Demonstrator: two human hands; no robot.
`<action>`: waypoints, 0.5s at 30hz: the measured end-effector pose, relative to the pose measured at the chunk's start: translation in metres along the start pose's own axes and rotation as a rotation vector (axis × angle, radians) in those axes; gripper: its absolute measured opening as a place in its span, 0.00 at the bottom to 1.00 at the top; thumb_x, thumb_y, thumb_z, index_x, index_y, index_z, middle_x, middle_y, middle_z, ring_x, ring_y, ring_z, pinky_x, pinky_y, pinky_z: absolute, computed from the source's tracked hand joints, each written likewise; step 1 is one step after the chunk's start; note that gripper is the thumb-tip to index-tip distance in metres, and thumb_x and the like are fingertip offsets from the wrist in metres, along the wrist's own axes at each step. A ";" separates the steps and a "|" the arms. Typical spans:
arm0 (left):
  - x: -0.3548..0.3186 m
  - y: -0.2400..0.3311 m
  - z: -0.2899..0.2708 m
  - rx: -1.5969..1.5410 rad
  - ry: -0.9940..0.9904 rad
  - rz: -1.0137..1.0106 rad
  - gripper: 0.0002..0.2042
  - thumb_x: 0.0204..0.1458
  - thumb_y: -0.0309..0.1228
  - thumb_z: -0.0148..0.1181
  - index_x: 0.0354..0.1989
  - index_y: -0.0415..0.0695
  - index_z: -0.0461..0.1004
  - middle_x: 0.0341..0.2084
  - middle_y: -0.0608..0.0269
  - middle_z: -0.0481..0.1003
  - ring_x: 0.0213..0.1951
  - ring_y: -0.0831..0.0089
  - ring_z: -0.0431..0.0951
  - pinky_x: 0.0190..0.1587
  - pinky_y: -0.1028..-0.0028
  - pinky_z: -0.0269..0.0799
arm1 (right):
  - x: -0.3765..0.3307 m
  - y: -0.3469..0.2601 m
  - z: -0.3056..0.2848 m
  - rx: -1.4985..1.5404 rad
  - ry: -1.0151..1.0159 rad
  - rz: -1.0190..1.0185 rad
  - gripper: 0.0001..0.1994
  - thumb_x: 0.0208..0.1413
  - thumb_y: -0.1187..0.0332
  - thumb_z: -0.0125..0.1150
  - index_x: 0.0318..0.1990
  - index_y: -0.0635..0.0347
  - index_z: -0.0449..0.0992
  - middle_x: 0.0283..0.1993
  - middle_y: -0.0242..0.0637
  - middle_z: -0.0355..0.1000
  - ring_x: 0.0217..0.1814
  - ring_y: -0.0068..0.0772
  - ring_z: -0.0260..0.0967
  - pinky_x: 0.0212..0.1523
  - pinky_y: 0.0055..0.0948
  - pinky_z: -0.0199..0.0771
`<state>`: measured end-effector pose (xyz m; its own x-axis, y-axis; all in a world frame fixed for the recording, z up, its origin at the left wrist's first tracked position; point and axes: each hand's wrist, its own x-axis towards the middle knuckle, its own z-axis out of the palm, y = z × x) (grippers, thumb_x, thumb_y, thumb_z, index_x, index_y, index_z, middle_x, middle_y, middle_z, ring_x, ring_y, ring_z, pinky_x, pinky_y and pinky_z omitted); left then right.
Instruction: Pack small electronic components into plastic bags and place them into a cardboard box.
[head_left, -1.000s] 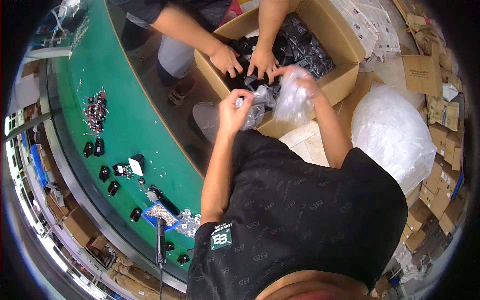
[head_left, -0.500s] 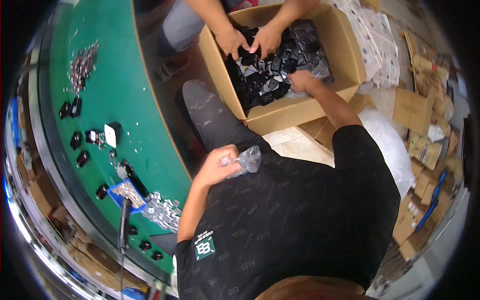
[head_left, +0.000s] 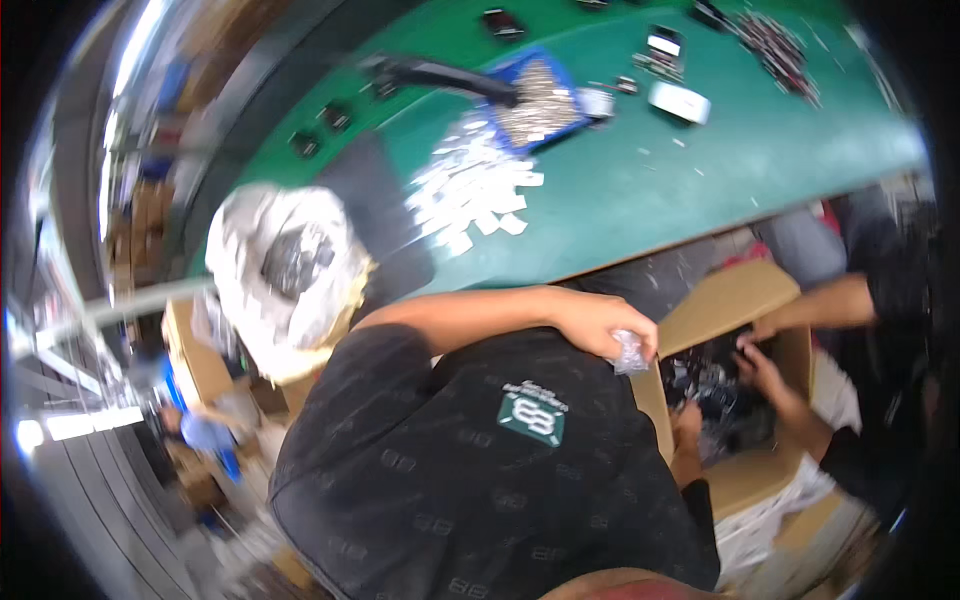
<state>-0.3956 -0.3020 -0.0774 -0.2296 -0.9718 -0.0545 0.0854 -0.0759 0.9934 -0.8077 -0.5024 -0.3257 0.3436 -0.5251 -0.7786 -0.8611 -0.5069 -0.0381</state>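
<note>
While the left hand pinches a small clear bag, the right hand, seemingly empty, reaches into the cardboard box.

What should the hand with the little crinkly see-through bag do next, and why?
Probably the left hand should lower the small clear plastic bag a little toward the open brown cardboard box. The bag is pinched just beside the box's edge, and the right hand is down inside among the dark parts, so the two hands could meet there.
</note>
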 end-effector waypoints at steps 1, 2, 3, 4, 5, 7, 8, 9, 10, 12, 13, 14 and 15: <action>-0.009 0.016 -0.002 -0.003 0.045 -0.034 0.15 0.42 0.20 0.49 0.41 0.41 0.73 0.39 0.56 0.75 0.44 0.63 0.74 0.46 0.70 0.69 | 0.003 0.001 0.001 -0.077 0.037 -0.090 0.30 0.41 0.56 0.64 0.52 0.61 0.68 0.40 0.54 0.73 0.43 0.57 0.71 0.42 0.46 0.73; -0.022 0.017 -0.004 0.015 0.110 -0.033 0.15 0.42 0.20 0.49 0.41 0.41 0.73 0.39 0.56 0.75 0.44 0.63 0.74 0.46 0.70 0.69 | 0.008 -0.007 -0.003 -0.101 0.034 -0.069 0.29 0.42 0.56 0.64 0.51 0.61 0.69 0.40 0.54 0.73 0.44 0.56 0.71 0.43 0.46 0.73; -0.036 0.018 -0.008 0.056 0.199 0.075 0.14 0.42 0.20 0.49 0.39 0.41 0.75 0.40 0.55 0.76 0.44 0.64 0.75 0.46 0.70 0.69 | 0.013 -0.015 -0.004 -0.163 0.030 -0.079 0.28 0.42 0.56 0.63 0.50 0.60 0.69 0.40 0.54 0.73 0.44 0.56 0.71 0.43 0.47 0.72; -0.049 0.019 -0.013 0.102 0.281 0.181 0.14 0.41 0.19 0.49 0.36 0.41 0.77 0.40 0.55 0.76 0.44 0.64 0.75 0.46 0.69 0.69 | 0.014 -0.026 -0.009 -0.142 0.040 -0.092 0.28 0.42 0.55 0.64 0.49 0.62 0.69 0.39 0.53 0.73 0.43 0.56 0.71 0.42 0.47 0.72; -0.066 0.026 -0.021 0.099 0.352 0.158 0.10 0.42 0.18 0.50 0.31 0.40 0.77 0.38 0.56 0.76 0.43 0.65 0.76 0.46 0.70 0.70 | 0.020 -0.015 -0.005 -0.164 0.035 -0.127 0.29 0.42 0.53 0.64 0.50 0.63 0.69 0.39 0.54 0.73 0.43 0.56 0.71 0.42 0.47 0.72; -0.107 0.051 -0.042 0.242 0.540 0.088 0.07 0.43 0.21 0.52 0.28 0.38 0.76 0.32 0.57 0.77 0.37 0.67 0.77 0.40 0.71 0.71 | 0.025 0.007 0.000 -0.190 0.040 -0.170 0.31 0.41 0.52 0.64 0.50 0.64 0.69 0.39 0.54 0.73 0.43 0.56 0.71 0.42 0.47 0.72; -0.132 0.068 -0.054 0.362 0.645 -0.007 0.06 0.44 0.25 0.53 0.27 0.37 0.75 0.28 0.58 0.76 0.32 0.69 0.76 0.37 0.72 0.71 | 0.024 0.010 -0.002 -0.142 0.047 -0.178 0.32 0.41 0.50 0.65 0.51 0.64 0.68 0.40 0.54 0.73 0.44 0.56 0.71 0.43 0.46 0.72; -0.161 0.070 -0.078 0.422 0.753 -0.042 0.07 0.44 0.28 0.55 0.26 0.38 0.75 0.25 0.61 0.74 0.28 0.72 0.74 0.34 0.73 0.70 | 0.009 0.013 -0.016 -0.129 0.017 -0.156 0.34 0.40 0.49 0.65 0.52 0.65 0.68 0.41 0.54 0.73 0.44 0.56 0.71 0.43 0.46 0.72; -0.184 0.089 -0.091 0.549 0.872 -0.159 0.07 0.45 0.29 0.56 0.25 0.38 0.74 0.23 0.62 0.74 0.27 0.75 0.72 0.33 0.75 0.68 | 0.001 0.006 -0.027 -0.135 0.028 -0.163 0.34 0.40 0.49 0.65 0.52 0.65 0.68 0.41 0.54 0.73 0.44 0.56 0.71 0.43 0.46 0.72; -0.226 0.116 -0.115 0.684 1.172 -0.497 0.20 0.46 0.44 0.61 0.19 0.35 0.73 0.10 0.64 0.67 0.19 0.79 0.67 0.25 0.73 0.65 | -0.016 -0.011 -0.046 -0.124 0.077 -0.052 0.38 0.39 0.46 0.65 0.54 0.64 0.65 0.44 0.55 0.73 0.46 0.56 0.71 0.45 0.45 0.71; -0.245 0.123 -0.128 0.726 1.303 -0.637 0.22 0.47 0.47 0.60 0.20 0.35 0.74 0.09 0.60 0.66 0.16 0.76 0.66 0.23 0.70 0.65 | -0.021 -0.014 -0.048 -0.126 0.041 0.009 0.39 0.39 0.47 0.64 0.57 0.64 0.63 0.45 0.55 0.72 0.47 0.56 0.70 0.47 0.44 0.70; -0.269 0.122 -0.146 0.976 1.339 -0.689 0.24 0.47 0.49 0.59 0.19 0.34 0.73 0.10 0.54 0.68 0.17 0.67 0.69 0.25 0.67 0.67 | -0.023 -0.016 -0.053 -0.124 0.051 0.003 0.39 0.39 0.47 0.64 0.57 0.64 0.63 0.45 0.55 0.72 0.47 0.56 0.70 0.47 0.44 0.70; -0.301 0.113 -0.166 1.174 1.389 -0.767 0.24 0.46 0.49 0.58 0.18 0.34 0.73 0.16 0.48 0.72 0.22 0.54 0.73 0.29 0.63 0.69 | -0.022 -0.020 -0.059 -0.097 0.074 0.013 0.39 0.39 0.48 0.64 0.56 0.65 0.64 0.46 0.56 0.72 0.48 0.57 0.69 0.48 0.44 0.70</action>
<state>-0.1555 -0.0548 0.0343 0.9359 -0.3308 0.1208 -0.3515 -0.8991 0.2609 -0.7761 -0.5211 -0.2711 0.3628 -0.5793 -0.7299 -0.8263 -0.5621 0.0354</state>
